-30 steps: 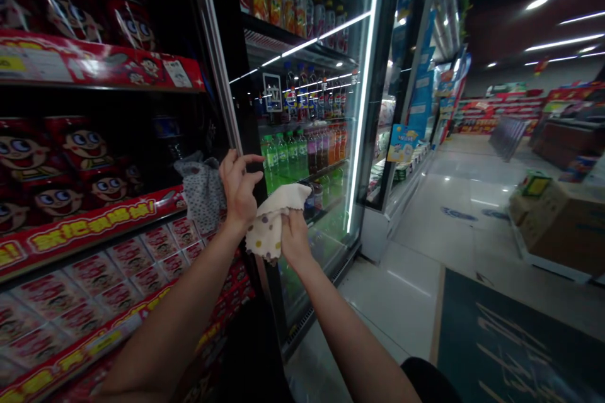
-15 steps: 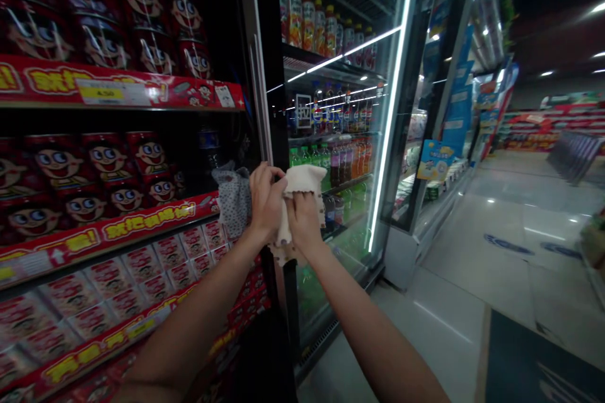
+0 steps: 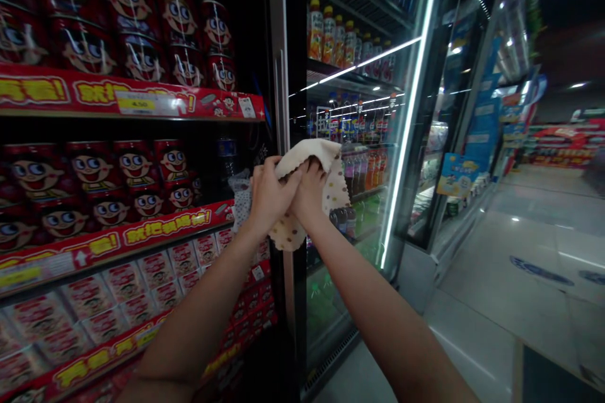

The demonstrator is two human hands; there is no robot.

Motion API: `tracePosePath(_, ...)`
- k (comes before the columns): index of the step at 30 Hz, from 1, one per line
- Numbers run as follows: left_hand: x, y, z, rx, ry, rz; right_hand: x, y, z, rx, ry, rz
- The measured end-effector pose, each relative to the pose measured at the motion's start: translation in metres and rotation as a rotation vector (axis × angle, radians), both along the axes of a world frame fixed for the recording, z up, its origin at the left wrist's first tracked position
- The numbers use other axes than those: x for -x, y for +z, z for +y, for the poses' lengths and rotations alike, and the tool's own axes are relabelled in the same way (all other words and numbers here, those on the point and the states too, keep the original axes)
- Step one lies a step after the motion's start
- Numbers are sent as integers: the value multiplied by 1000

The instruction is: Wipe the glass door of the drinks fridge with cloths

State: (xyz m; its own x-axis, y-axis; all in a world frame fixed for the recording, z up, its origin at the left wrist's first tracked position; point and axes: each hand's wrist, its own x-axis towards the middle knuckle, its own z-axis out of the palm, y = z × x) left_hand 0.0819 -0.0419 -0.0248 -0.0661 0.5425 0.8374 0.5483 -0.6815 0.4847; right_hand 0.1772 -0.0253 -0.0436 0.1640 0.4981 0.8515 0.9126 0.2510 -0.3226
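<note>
Both of my hands hold a cream cloth with coloured dots (image 3: 326,167) up in front of a drinks fridge's glass door (image 3: 359,138). My left hand (image 3: 270,192) grips the cloth's left side, fingers curled over its top edge. My right hand (image 3: 309,192) is closed on the cloth beside it, the two hands touching. The cloth hangs down below the hands and drapes to the right. A grey dotted cloth (image 3: 241,198) lies on the shelf edge just left of my left hand.
Red shelves (image 3: 118,101) of cartoon-face cans and packs fill the left. The fridge holds rows of bottled drinks (image 3: 345,38) behind glass, with a lit vertical strip (image 3: 406,113). A shiny aisle floor (image 3: 510,264) runs to the right, with more coolers and displays beyond.
Both hands have risen with the cream cloth and closed together on it; a second ago my left hand was open beside it. The view has swung left and up.
</note>
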Motion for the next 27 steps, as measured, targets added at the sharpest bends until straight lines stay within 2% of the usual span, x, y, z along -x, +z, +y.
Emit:
tracePosePath(6, 0, 9, -2, 17, -6, 91, 7, 8, 4, 55, -20, 43)
tracePosePath(12, -9, 14, -3, 75, 47, -31, 7, 11, -17, 58, 17, 0)
tracePosePath(17, -15, 16, -12, 100, 2, -106, 1, 14, -31, 88, 56, -26)
tracePosePath(27, -21, 14, -28, 58, -78, -121, -11, 10, -32, 16, 80, -23)
